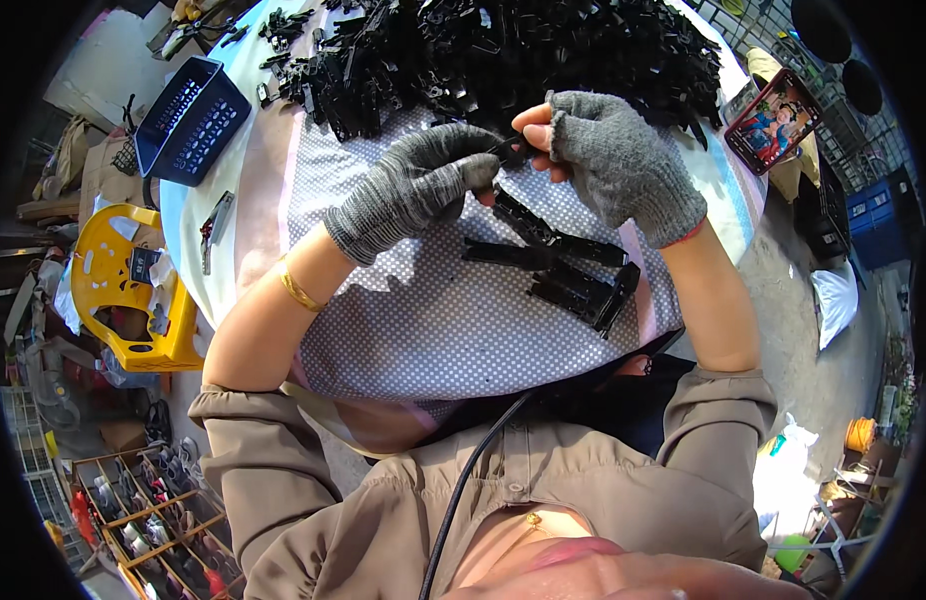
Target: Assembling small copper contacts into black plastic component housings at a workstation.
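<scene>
Both of my hands wear grey knitted gloves with bare fingertips, and they meet above the cloth-covered table. My left hand [423, 185] is closed, its fingertips pinching a small black plastic part [513, 152]. From the other side my right hand [608, 150] curls its fingers at the same part; the thumb and fingertips are bent around its edge. The part's exact shape is mostly hidden by the fingers. Just below the hands, several long black plastic pieces [573, 275] lie on the dotted cloth. Beyond them a large heap of black plastic parts [483, 60] covers the far side.
A dark blue perforated basket [195, 125] stands at the table's left edge, with a pair of long-nosed pliers [216, 230] nearer me. A phone [773, 122] is propped at the right edge. On the floor are a yellow plastic chair [133, 290] and a white sack [835, 305].
</scene>
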`<state>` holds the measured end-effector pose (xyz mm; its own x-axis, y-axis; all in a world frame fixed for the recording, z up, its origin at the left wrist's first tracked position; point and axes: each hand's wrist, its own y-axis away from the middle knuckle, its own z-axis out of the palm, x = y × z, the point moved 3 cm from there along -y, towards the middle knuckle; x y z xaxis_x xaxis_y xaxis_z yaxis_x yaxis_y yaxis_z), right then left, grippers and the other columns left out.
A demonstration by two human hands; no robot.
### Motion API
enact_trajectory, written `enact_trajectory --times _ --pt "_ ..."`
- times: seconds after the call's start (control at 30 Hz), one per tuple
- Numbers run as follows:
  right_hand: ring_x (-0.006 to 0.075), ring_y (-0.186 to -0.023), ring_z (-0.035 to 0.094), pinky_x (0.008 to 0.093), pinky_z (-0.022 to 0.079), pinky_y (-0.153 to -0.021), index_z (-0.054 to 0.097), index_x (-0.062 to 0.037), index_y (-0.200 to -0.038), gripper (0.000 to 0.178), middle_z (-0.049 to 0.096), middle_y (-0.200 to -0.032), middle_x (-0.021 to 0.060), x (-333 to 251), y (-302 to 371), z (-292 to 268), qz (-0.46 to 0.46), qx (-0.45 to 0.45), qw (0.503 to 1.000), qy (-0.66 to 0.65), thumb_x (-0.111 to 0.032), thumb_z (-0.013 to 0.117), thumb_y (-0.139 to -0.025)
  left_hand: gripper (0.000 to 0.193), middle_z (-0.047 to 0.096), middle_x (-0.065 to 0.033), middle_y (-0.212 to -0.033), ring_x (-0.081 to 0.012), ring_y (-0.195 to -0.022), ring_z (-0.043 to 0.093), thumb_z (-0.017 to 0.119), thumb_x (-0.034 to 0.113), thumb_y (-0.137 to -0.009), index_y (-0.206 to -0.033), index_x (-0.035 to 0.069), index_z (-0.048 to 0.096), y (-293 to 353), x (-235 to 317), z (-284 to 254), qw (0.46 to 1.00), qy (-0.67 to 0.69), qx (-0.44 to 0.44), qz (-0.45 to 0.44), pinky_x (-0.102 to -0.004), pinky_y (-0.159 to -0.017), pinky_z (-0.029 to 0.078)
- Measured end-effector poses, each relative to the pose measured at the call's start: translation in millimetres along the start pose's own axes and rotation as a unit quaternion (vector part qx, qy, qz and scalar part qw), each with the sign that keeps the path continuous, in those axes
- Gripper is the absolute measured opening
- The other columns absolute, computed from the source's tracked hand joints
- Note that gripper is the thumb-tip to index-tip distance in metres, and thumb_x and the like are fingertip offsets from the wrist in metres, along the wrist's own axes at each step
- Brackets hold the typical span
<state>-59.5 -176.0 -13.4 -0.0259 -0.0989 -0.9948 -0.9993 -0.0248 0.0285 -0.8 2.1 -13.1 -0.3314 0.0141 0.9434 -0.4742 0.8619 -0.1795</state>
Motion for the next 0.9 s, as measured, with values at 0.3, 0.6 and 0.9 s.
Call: enact_trajectory --times 0.3,0.6,0.9 --pt "0.0131 -0.069 0.062 0.0236 0.053 -0.065 0.060 0.0012 -0.095 0.018 0.061 -0.079 0.0083 -5 9 16 -0.004 0.057 0.998 -0.037 -0.013 0.059 -0.083 0.028 0.059 -0.0022 -0.073 -0.0070 -0.063 0.052 0.059 0.024 -0.084 -0.103 0.002 0.060 1 3 3 0.992 0.004 0.045 -0.119 -0.0214 -0.057 0.045" --pt "0.0169 -0.079 0.063 0.0250 0.053 -0.072 0.058 0.0002 -0.102 0.033 0.062 -0.089 0.0112 -11 4 5 -0.122 0.013 0.992 0.039 -0.028 0.053 -0.085 0.022 0.064 -0.0074 -0.080 -0.0124 -0.072 0.058 0.055 0.022 -0.087 -0.097 0.004 0.061 2 9 6 0.990 -0.122 0.026 -0.061 -0.0246 -0.064 0.047" --pt "0.0206 -0.085 0.062 0.0316 0.049 -0.079 0.060 0.0028 -0.097 0.076 0.063 -0.090 0.0139 -14 9 42 -0.178 -0.005 0.984 0.002 -0.067 0.035 -0.080 0.017 0.059 -0.0081 -0.079 -0.0187 -0.075 0.057 0.056 0.013 -0.083 -0.097 0.003 0.058 -1 5 38 0.968 -0.230 -0.028 0.096 -0.0307 -0.066 0.049"
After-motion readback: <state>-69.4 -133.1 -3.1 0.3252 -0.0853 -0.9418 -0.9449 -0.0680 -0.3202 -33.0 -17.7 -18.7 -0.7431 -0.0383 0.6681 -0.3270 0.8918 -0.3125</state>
